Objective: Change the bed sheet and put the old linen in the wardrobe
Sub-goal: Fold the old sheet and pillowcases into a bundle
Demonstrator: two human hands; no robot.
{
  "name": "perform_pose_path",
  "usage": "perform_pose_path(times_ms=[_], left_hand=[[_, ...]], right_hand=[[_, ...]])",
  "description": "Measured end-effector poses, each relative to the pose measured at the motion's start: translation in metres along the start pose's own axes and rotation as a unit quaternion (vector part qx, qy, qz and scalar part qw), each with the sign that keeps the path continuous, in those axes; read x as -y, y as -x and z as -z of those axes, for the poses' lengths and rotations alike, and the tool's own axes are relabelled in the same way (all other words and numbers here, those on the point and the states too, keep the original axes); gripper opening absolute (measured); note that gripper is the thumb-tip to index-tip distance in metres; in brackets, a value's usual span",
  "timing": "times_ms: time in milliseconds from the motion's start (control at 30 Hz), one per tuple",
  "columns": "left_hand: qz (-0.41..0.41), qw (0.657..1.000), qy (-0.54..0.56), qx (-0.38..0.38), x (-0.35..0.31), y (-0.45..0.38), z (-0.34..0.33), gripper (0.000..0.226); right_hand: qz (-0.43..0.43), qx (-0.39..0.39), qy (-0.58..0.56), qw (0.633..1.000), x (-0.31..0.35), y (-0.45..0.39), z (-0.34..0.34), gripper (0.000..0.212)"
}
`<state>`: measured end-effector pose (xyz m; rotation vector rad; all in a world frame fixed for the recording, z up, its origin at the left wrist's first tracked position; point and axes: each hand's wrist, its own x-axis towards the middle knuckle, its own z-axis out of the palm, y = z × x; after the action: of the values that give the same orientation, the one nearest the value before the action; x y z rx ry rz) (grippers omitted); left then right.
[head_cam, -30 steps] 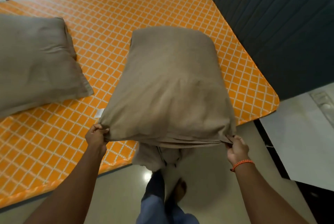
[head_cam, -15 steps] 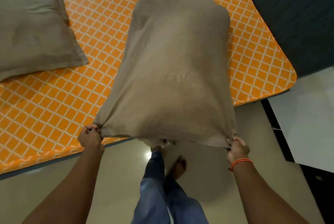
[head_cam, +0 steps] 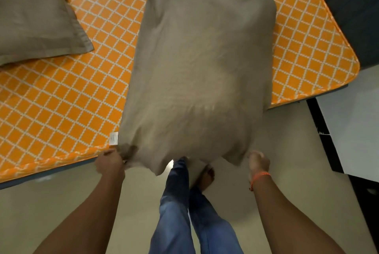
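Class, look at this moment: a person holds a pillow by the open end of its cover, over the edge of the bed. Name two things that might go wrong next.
1. The right hand looks blurred and barely on the cover's corner; if it slips, the pillow may swing from the left hand alone.
2. The open end hangs over the floor and the bare foot, so the pillow might slide out and drop there.

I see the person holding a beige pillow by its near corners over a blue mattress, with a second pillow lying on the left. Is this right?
Not quite: the head view shows the mattress is orange with a white lattice pattern, not blue. The rest holds: the held pillow is beige, and the second pillow lies on the left.
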<state>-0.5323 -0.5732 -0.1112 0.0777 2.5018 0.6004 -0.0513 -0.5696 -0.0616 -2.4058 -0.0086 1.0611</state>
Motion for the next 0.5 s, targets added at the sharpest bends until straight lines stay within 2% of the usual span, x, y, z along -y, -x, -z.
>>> perform_pose_path(times_ms=[100,167,233,333,400,467,500], left_hand=[[-0.097,0.993,-0.052,-0.051,-0.047,0.037,-0.003,0.011],[-0.196,0.979,-0.045,-0.041,-0.079,0.07,-0.009,0.018],[-0.312,0.947,-0.071,-0.016,-0.104,0.093,-0.019,0.025],[-0.482,0.869,-0.097,0.048,-0.133,0.117,-0.039,0.027],[-0.573,0.805,-0.132,0.08,-0.149,0.129,-0.06,0.03],[-0.636,0.739,-0.187,0.117,-0.156,0.136,-0.082,0.041],[-0.651,0.717,-0.206,0.142,-0.159,0.135,-0.092,0.048]], right_hand=[[0.18,0.0,0.09,0.98,0.031,0.019,-0.034,0.026],[0.316,0.001,0.116,0.942,0.049,0.035,-0.057,0.021],[0.429,0.025,0.115,0.896,0.072,0.056,-0.078,0.017],[0.53,0.078,0.146,0.832,0.097,0.08,-0.112,0.026],[0.571,0.084,0.221,0.786,0.108,0.087,-0.136,0.039],[0.583,0.075,0.318,0.744,0.112,0.09,-0.156,0.053],[0.583,0.079,0.354,0.727,0.114,0.09,-0.167,0.058]])
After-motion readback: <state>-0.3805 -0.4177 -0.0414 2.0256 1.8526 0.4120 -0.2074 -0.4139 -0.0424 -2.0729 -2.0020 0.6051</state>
